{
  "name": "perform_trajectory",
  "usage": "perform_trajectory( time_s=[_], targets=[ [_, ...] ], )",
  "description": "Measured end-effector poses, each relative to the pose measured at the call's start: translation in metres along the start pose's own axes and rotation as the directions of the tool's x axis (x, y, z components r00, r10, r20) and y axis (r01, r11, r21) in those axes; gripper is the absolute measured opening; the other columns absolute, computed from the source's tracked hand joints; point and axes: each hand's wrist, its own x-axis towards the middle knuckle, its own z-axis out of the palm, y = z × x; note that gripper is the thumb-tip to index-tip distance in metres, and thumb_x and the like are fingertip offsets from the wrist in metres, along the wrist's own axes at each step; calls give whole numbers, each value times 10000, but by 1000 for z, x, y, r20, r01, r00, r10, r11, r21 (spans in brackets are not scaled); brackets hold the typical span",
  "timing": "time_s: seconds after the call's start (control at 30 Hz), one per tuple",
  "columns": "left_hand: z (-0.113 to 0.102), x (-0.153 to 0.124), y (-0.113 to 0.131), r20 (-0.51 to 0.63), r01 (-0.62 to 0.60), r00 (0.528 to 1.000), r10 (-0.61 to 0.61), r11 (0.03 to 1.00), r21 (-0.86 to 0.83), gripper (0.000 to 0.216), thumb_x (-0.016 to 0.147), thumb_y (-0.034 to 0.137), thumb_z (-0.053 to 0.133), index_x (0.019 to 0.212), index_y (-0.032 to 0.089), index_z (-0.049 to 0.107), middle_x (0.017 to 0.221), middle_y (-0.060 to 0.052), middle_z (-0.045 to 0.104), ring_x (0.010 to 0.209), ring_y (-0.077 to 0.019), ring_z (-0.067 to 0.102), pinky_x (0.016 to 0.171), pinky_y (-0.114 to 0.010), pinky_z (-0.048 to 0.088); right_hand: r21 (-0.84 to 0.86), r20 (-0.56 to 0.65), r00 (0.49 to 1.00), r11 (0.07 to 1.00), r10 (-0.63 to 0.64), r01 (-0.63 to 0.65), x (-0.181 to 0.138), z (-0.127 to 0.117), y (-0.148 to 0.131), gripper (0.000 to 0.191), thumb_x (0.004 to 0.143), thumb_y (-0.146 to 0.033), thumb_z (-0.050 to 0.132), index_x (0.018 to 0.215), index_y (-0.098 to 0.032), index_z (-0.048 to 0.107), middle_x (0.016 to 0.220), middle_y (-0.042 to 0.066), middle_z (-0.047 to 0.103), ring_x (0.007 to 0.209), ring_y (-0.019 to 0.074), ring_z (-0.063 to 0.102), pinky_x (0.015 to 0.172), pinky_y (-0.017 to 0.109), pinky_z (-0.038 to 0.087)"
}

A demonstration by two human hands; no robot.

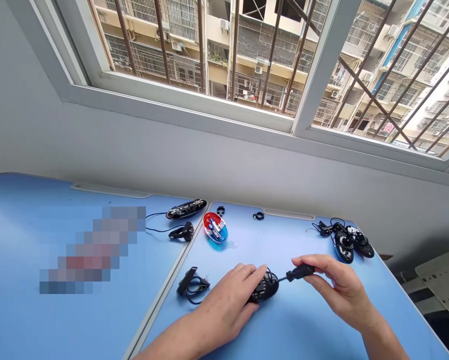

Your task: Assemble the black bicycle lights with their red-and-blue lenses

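A black oval housing (268, 288) with small inner parts and loops of thin wire lies on the blue tabletop. My left hand (237, 295) is closed around its left side and covers much of it. My right hand (331, 280) pinches the black handle of a screwdriver (300, 272) between thumb and fingers. The screwdriver's thin shaft points left, and its tip meets the upper right part of the housing. Left of my left hand sits a black clip-like piece (189, 282) with a cable, which runs toward the hand.
Behind my hands stands a red and blue oval shell (215, 227) holding small items. Black wired parts (346, 242) lie at the right edge, others (187, 209) at the back left. A small black ring (258, 216) rests near the wall. A seam (168, 275) divides the tabletop; a blurred patch hides its left part.
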Motion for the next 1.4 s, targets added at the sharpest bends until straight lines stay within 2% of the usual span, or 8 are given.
perform_trajectory(
  time_s=[0.23, 0.37, 0.5, 0.6, 0.67, 0.77, 1.0, 1.4],
  targets=[
    [0, 0, -1, -3, 12, 1000, -12, 1000, -27, 661, 811, 74, 549, 1391, 323, 351, 1218, -53, 560, 1045, -261, 521, 916, -398, 464, -47, -173, 984, 998, 40, -49, 3, 16, 1, 61, 915, -276, 617, 900, -217, 606, 742, 27, 678, 645, 160, 652, 550, 274, 596],
    [0, 0, -3, -18, -1, 1000, 0, 999, -49, 692, 804, 48, 543, 1405, 331, 348, 1228, -41, 557, 1059, -244, 515, 933, -380, 455, -122, -275, 961, 993, -25, -9, 3, 25, 2, 131, 906, -251, 634, 1035, -228, 621, 743, 9, 658, 588, 136, 624, 532, 263, 589],
    [-4, 1, 2, -9, 4, 1000, -5, 998, -55, 686, 781, 32, 537, 1387, 315, 385, 1197, -45, 582, 1051, -247, 527, 923, -384, 460, -143, -169, 978, 985, -119, 95, 2, 22, 2, 357, 939, -143, 546, 1274, -267, 565, 880, 54, 719, 753, 186, 698, 575, 290, 607],
    [-9, 2, 6, 5, 18, 1000, -18, 998, -56, 670, 773, 30, 536, 1370, 304, 406, 1192, -52, 591, 1047, -252, 532, 916, -390, 465, -141, -27, 996, 987, -83, 79, 0, 10, 1, 471, 947, -98, 475, 1393, -249, 474, 1174, 118, 689, 1018, 236, 690, 709, 338, 636],
    [-10, 2, 8, 11, 26, 1000, -26, 998, -60, 659, 779, 33, 535, 1367, 303, 410, 1191, -51, 588, 1048, -252, 532, 916, -388, 466, -125, 50, 997, 990, -54, 60, -2, 2, 0, 495, 945, -72, 453, 1410, -245, 456, 1295, 124, 632, 1148, 253, 639, 856, 394, 613],
    [-10, 3, 8, 16, 40, 999, -39, 998, -56, 657, 780, 32, 538, 1369, 291, 409, 1198, -58, 576, 1056, -254, 526, 923, -386, 463, -31, 87, 996, 999, -21, 24, -4, -5, 1, 450, 950, -69, 474, 1350, -274, 505, 1280, 92, 649, 1199, 246, 610, 983, 435, 552],
    [-1, 2, -2, -4, -5, 1000, 5, 998, -58, 695, 795, 40, 538, 1405, 327, 369, 1211, -47, 562, 1049, -247, 521, 922, -373, 456, 160, 34, 998, 986, 49, -54, -3, 7, 0, 180, 962, -210, 553, 1133, -265, 573, 979, 64, 729, 920, 208, 704, 771, 357, 618],
    [1, 2, -1, 9, -10, 1000, 10, 1000, -26, 679, 798, 24, 530, 1390, 322, 381, 1213, -49, 550, 1052, -246, 506, 921, -374, 444, -90, -208, 975, 994, -74, 56, 3, 30, -8, 97, 932, -193, 562, 1022, -225, 543, 816, 46, 694, 682, 163, 645, 600, 286, 574]
  ],
)
